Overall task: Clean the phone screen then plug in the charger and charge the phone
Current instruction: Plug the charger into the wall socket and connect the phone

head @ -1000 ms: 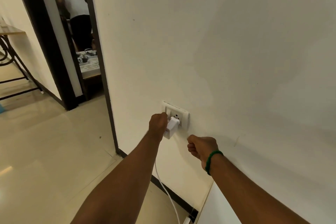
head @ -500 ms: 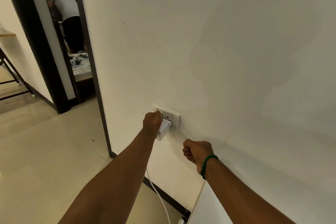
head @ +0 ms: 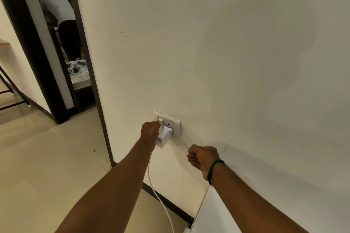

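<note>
Left hand hides its fingertips; cable leaves bottom edge.

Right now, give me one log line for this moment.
charger plugged into socket plate | left hand at switch, grip hidden | right hand fisted, empty | cable hanging

White charger and white cable at lower centre, white socket plate, green bracelet lower right, plain cream wall, glossy beige floor, black skirting.

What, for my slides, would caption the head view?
Left hand at the plugged-in charger and wall socket; right hand fisted nearby.
</note>
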`<state>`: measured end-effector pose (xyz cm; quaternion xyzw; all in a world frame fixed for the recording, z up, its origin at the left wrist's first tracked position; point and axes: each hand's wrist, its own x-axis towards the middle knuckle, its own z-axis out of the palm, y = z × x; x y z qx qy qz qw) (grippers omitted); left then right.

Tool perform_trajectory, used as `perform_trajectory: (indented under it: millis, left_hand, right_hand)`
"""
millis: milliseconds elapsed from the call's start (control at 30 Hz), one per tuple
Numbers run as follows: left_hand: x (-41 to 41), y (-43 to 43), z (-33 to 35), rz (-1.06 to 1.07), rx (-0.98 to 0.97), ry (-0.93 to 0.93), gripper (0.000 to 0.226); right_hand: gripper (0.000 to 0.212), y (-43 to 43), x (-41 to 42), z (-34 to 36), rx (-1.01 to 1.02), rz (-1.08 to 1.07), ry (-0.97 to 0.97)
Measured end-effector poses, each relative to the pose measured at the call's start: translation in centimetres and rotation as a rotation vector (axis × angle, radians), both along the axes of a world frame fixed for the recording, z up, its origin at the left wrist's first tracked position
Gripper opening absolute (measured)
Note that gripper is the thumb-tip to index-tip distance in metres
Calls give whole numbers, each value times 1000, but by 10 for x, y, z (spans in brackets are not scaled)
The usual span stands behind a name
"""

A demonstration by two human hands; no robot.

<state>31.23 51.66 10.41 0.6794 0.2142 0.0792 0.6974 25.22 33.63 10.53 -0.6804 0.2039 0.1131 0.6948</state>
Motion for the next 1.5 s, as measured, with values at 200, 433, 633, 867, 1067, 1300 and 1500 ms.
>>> perform_trajectory:
  millis: [200,433,633,867,1067,1300,1500]
  left_hand:
    - [-34,-19,40,22,372,-74,16]
    - [-96,-63,92,-102,422,-215,15]
    - [-171,-127,117,-379,343,-235,18]
    - [-252,-196,104,-563,441,-259,29]
    - [-310,-238,82,-679,446,-241,27]
    - [-370,-264,31,-820,571,-172,30]
    - [-410,-258,-19,-885,612,-32,35]
  right_hand:
    - [11,-10,-21,41,10,-3,-29]
    - [21,-40,-80,110,-40,-49,-114]
    - [15,-107,-148,137,-257,-110,-195]
    - [25,-187,-221,123,-434,-224,-236]
    - [28,-234,-279,92,-475,-271,-212]
    - [10,-244,-343,27,-444,-284,-92]
    - [11,-236,-395,-38,-406,-248,6]
